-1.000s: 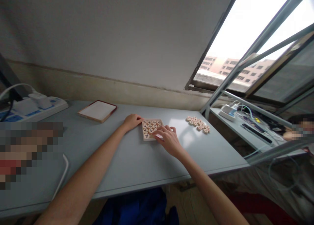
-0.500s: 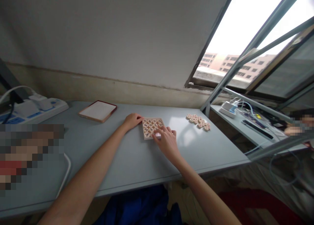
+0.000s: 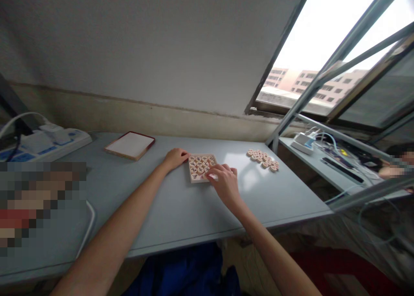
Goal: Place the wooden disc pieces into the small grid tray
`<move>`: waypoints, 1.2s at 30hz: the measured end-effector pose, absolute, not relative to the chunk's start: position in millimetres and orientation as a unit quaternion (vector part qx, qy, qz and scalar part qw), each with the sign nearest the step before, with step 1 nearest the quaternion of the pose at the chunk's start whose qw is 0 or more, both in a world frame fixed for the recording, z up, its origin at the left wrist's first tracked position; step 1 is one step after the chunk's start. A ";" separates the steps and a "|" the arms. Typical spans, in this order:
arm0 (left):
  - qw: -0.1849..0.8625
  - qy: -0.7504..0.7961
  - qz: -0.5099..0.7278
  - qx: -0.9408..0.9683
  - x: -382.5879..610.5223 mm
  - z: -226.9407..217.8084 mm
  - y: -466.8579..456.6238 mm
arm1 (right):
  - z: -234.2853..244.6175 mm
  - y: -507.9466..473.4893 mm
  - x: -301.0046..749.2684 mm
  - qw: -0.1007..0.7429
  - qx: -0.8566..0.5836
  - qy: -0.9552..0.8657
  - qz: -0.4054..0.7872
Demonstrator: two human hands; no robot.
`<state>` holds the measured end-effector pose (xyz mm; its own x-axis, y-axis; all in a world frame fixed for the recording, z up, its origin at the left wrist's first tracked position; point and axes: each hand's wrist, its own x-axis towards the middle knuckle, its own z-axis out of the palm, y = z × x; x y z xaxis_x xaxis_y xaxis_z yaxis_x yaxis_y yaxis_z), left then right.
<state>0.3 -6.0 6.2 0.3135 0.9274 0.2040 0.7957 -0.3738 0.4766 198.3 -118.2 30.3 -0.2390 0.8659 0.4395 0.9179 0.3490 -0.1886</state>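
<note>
Pale wooden square tray (image 3: pixel 197 181) of round wooden discs (image 3: pixel 199 169), mid-frame, probably light, stiff, best held by its sides, with left hand (image 3: pixel 175 158) and right hand (image 3: pixel 224 179) curled at opposite corners, pinching impossible to tell.

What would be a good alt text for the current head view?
A person's left hand is at the far left corner of a small box of round marked discs on a grey desk, while the right hand covers its near right corner. Loose discs lie to the right; a shallow tray and power strip are to the left.
</note>
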 end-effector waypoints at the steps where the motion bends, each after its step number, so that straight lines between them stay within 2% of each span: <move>1: 0.146 0.539 0.227 0.798 0.3 6.4 -6.0 | 29.8 -119.4 198.6 0.237 -0.563 -0.790 -0.062; 10: 0.146 0.534 0.234 0.799 -0.1 4.8 -4.7 | 20.9 -125.1 210.6 0.248 -0.604 -0.746 -0.129; 30: 0.143 0.535 0.232 0.800 -0.2 6.6 -6.0 | 19.1 -127.9 203.3 0.227 -0.563 -0.788 -0.100; 36: 0.141 0.536 0.228 0.801 0.0 7.7 -7.0 | 23.9 -120.2 213.6 0.240 -0.601 -0.752 -0.129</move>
<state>0.0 -7.0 7.7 0.3214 0.9226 0.2135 0.7941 -0.3854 0.4699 213.6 -120.2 23.9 -0.1628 0.8412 0.5156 0.9650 0.2447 -0.0946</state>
